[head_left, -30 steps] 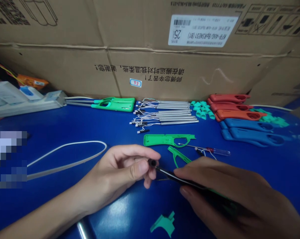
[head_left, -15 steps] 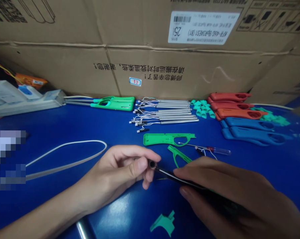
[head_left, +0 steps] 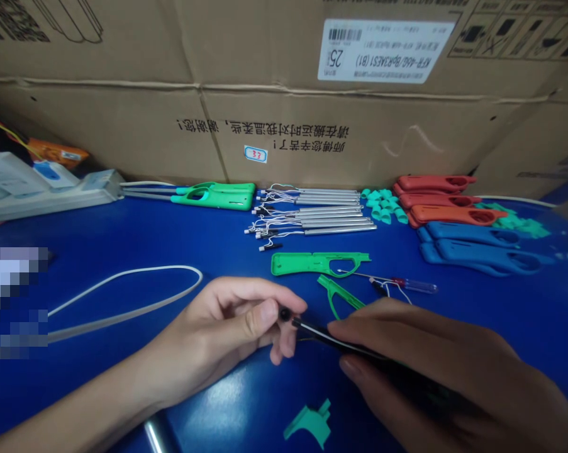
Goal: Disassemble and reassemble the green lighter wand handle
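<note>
Frame centre: left hand [head_left: 236, 327] clamped on black tube [head_left: 284, 313], now slightly lower; right hand [head_left: 434, 352] clamped on slim black piece [head_left: 324, 335]; alignment apparently kept.

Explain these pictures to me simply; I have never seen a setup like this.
There is no machine here: a person works with bare hands, seen by a camera worn on the head, looking forward and down. The left hand pinches a small black tube. The right hand grips a slim black tool pointing toward it; whether the two touch is unclear. Beyond them on the blue tabletop lie a green plastic half-shell, a screwdriver, wired silver tubes, teal plastic caps, red plastic handles and blue plastic handles. Nearer the camera lies a teal plastic piece. A cardboard box stands behind.
</note>
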### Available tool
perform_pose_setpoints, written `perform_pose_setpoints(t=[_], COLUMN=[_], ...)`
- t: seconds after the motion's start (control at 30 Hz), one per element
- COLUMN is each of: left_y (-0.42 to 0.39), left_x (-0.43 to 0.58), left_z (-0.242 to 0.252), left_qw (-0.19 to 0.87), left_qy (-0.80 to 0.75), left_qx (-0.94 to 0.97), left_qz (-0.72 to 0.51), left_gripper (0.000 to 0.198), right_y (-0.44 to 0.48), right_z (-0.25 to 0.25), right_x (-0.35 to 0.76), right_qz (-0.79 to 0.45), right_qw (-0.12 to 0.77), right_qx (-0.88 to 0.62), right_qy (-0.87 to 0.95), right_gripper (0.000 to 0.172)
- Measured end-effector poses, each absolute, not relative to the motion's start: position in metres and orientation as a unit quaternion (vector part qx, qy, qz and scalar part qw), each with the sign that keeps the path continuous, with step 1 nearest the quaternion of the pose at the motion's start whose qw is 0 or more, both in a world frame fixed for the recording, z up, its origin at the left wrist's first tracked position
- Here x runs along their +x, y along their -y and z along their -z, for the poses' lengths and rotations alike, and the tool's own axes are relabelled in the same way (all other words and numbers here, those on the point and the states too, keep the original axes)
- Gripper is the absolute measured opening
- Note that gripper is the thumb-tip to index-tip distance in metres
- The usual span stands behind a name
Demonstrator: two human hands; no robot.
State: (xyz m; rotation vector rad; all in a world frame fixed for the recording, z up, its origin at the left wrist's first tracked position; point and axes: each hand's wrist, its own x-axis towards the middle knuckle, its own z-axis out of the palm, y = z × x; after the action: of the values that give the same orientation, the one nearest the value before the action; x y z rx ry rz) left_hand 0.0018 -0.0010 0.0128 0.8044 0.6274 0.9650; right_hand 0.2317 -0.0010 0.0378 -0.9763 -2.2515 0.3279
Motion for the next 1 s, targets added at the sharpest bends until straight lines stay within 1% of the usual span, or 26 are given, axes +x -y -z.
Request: perform_pose_setpoints(t=[0.33,0.87,1.0], left_y=[0.0021,0.0005,0.0004], left_x=[0.0003,0.0,-0.0007], left_z=[-0.0117,-0.0112,-0.0098], left_qw=[0.755,0.751,0.748], left_qy=[-0.301,-0.304,-0.304], left_qx=[0.375,0.378,0.388], left_qz=[-0.445,-0.448,-0.445], left_gripper=[0.012,0.011,0.011], right_y=[-0.0007,-0.0012,0.0015], right_z=[-0.0394,-0.04,-0.0387], right_x=[0.232,0.2308,0.2307], right_qz=[-0.111,-0.137,-0.117], right_qw=[0.326,0.321,0.315], right_qx=[-0.369,-0.367,-0.375], right_qy=[0.863,0.862,0.864], right_gripper=[0.027,0.026,0.024])
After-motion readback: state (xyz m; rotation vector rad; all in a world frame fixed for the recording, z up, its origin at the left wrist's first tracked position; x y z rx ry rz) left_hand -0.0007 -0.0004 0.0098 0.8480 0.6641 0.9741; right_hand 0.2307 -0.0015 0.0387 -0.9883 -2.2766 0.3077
